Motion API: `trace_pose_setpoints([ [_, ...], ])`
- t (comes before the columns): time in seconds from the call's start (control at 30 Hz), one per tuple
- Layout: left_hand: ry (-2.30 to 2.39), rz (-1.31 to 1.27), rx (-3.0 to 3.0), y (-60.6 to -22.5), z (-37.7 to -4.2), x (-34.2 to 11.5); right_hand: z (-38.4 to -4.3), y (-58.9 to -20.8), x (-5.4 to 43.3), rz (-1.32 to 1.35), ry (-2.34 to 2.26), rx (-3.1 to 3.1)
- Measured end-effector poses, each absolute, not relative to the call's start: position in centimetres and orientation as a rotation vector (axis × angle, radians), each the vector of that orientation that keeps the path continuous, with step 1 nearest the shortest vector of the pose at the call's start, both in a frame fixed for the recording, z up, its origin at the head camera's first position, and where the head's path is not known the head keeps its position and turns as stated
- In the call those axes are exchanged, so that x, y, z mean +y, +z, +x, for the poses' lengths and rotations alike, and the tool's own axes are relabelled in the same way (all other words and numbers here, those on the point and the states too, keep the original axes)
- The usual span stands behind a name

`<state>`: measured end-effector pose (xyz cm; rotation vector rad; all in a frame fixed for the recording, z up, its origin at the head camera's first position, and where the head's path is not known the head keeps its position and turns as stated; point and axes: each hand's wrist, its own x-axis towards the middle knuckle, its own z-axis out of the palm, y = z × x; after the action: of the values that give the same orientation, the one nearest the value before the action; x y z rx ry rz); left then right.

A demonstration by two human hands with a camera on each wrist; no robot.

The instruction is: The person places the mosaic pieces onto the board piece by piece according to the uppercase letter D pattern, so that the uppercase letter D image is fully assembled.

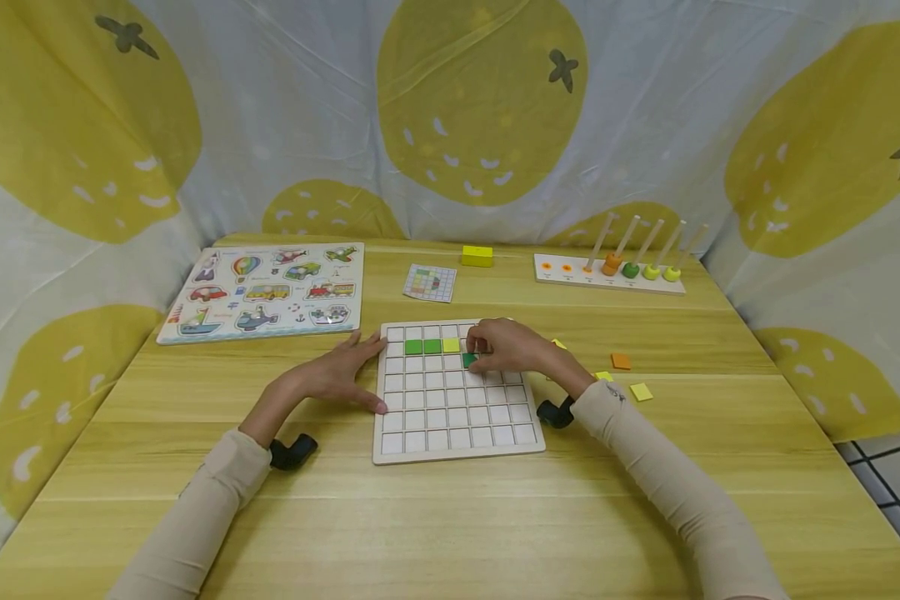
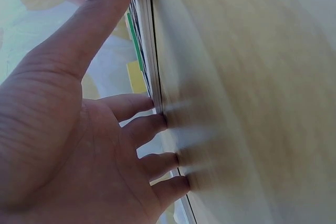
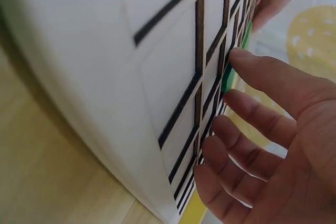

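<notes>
A white wooden grid board (image 1: 384, 454) lies flat on the table. Two light green tiles (image 1: 414, 347) and a yellow tile (image 1: 451, 345) sit side by side in its second row from the far edge. Over the board's upper right part, my right hand (image 1: 508, 345) pinches a dark green tile (image 1: 469, 361) between thumb and index finger; the right wrist view shows this tile (image 3: 228, 78) at the grid surface. With fingers spread, my left hand (image 1: 339, 371) touches the board's left edge, the thumb nearer me and the fingertips (image 2: 157, 121) farther up.
Loose yellow tiles (image 1: 641, 392) and an orange tile (image 1: 621, 361) lie right of the board, some partly behind my right wrist. Farther back are a pattern card (image 1: 430, 283), a yellow block (image 1: 477, 256) and a peg stand (image 1: 607, 284). A vehicle picture puzzle (image 1: 225, 321) lies at left.
</notes>
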<state>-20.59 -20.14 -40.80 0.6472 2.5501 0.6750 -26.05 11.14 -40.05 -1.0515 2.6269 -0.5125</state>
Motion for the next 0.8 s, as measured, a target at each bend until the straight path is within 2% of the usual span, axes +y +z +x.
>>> trace_pose_setpoints([
  [0.3, 0.675, 0.640, 2.548, -40.6, -20.5, -20.0, -26.5, -39.9, 12.8, -1.034, -0.693, 2.568],
  [0.8, 0.683, 0.655, 2.547, -40.6, -20.5, -20.1, -26.9, -39.7, 21.6, -0.836, -0.874, 2.639],
])
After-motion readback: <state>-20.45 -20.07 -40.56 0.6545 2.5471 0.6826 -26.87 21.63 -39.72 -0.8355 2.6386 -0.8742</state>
